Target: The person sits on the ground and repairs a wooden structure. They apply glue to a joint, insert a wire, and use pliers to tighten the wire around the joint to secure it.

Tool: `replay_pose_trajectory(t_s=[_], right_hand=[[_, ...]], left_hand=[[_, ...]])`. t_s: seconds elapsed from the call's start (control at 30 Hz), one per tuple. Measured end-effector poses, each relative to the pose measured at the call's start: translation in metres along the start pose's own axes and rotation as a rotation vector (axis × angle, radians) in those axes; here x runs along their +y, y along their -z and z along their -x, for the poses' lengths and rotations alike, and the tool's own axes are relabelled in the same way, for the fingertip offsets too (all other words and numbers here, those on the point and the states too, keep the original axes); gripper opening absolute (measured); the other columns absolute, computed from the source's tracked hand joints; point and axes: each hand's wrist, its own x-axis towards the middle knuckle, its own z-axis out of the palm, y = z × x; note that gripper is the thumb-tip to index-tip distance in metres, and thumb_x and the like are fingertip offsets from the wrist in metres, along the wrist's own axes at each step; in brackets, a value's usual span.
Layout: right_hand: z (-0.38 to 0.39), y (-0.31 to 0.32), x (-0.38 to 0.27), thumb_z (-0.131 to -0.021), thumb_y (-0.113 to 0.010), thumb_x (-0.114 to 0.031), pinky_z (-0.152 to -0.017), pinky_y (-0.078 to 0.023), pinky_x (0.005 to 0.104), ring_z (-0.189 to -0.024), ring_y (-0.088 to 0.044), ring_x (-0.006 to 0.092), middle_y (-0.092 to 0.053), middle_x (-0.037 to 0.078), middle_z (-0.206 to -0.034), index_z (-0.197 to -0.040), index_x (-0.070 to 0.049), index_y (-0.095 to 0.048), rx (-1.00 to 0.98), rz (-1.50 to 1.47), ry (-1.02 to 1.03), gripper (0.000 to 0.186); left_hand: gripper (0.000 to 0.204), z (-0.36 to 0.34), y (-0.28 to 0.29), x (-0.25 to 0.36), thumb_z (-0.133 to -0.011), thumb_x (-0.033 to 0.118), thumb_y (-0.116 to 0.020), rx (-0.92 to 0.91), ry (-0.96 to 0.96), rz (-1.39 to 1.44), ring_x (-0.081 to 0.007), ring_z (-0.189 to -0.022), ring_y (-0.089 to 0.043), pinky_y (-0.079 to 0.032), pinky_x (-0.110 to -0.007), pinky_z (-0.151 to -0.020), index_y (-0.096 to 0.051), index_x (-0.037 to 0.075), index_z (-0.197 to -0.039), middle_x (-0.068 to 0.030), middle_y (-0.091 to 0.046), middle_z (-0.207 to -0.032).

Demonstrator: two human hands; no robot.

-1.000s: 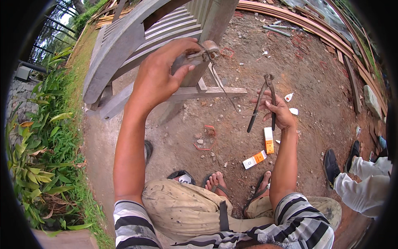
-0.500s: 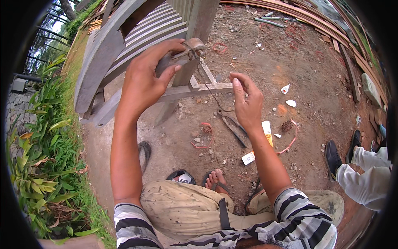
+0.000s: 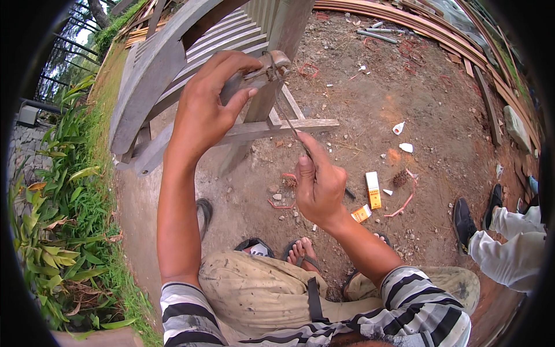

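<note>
A weathered wooden chair or bench with a slatted back stands in front of me, and a thin dark wire or cord [image 3: 282, 98] is looped round the rounded end of its armrest [image 3: 281, 59]. My left hand [image 3: 211, 98] grips the armrest behind that loop, fingers over the top and thumb on the near side. Below the armrest my right hand [image 3: 321, 182] is closed on the wire, thumb against curled fingers, and the wire runs taut up to the loop. A dark tool handle [image 3: 350, 194] shows past my right hand; the rest of that tool is hidden.
Small orange-and-white boxes [image 3: 373, 189] and white bottle-like pieces [image 3: 398, 128] lie on the dirt at right. A pine cone [image 3: 400, 178] is near them. Stacked planks [image 3: 404, 28] line the far edge. Another person's legs [image 3: 506, 246] are at right, plants [image 3: 75, 231] at left.
My right hand has moved left and down and closed on the wire, drawing it straighter. The armrest has shifted slightly right, with my left hand still on it.
</note>
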Motion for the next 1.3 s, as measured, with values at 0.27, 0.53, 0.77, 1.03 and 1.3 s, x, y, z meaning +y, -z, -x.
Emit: replay_pose_trajectory(t_s=[0.27, 0.53, 0.77, 1.03, 1.3], right_hand=[[-0.049, 0.061, -0.059, -0.097, -0.064, -0.002, -0.049, -0.043, 0.0336, -0.049, -0.057, 0.0197, -0.064, 0.013, -0.067, -0.13, -0.008, -0.072, -0.071, 0.369, 0.16, 0.034], [-0.117, 0.093, -0.05, -0.097, -0.063, -0.009, -0.057, -0.049, 0.0402, -0.061, -0.067, 0.0303, -0.07, 0.016, -0.077, -0.121, -0.019, -0.077, -0.033, 0.792, 0.221, 0.029], [-0.141, 0.117, 0.001, -0.095, -0.061, -0.016, -0.073, -0.057, 0.0452, -0.08, -0.073, 0.0366, -0.075, 0.016, -0.088, -0.112, -0.014, -0.079, -0.015, 0.733, 0.012, 0.025], [-0.109, 0.127, 0.045, -0.097, -0.06, -0.015, -0.065, -0.049, 0.0412, -0.062, -0.064, 0.0303, -0.067, 0.017, -0.072, -0.115, -0.011, -0.078, -0.061, 0.545, -0.392, 0.026], [-0.097, 0.128, 0.071, -0.097, -0.06, -0.013, -0.06, -0.046, 0.0386, -0.055, -0.057, 0.0228, -0.062, 0.016, -0.066, -0.116, -0.008, -0.077, 0.0, 0.492, -0.392, 0.027]], left_hand=[[0.045, 0.005, 0.002, 0.004, -0.081, 0.0, -0.079, -0.033, 0.051, -0.033, -0.03, -0.12, -0.066, -0.051, -0.04, -0.102, -0.073, 0.011, -0.125, -0.0093, -0.068, -0.131], [0.047, 0.005, -0.001, 0.002, -0.081, 0.001, -0.08, -0.028, 0.044, -0.03, -0.0303, -0.122, -0.065, -0.051, -0.042, -0.103, -0.074, 0.014, -0.126, -0.0083, -0.067, -0.134], [0.038, 0.003, -0.003, 0.003, -0.085, 0.009, -0.08, -0.021, 0.025, -0.042, -0.0298, -0.119, -0.067, -0.053, -0.041, -0.102, -0.075, 0.011, -0.123, -0.0102, -0.069, -0.131], [0.026, 0.002, -0.009, 0.0, -0.091, 0.013, -0.076, -0.03, 0.08, -0.025, -0.0294, -0.116, -0.069, -0.054, -0.04, -0.097, -0.079, 0.009, -0.116, -0.0117, -0.073, -0.125], [0.026, 0.006, -0.02, -0.005, -0.093, 0.018, -0.073, -0.09, 0.096, -0.073, -0.0318, -0.105, -0.071, -0.055, -0.04, -0.088, -0.076, 0.01, -0.117, -0.0121, -0.073, -0.118]])
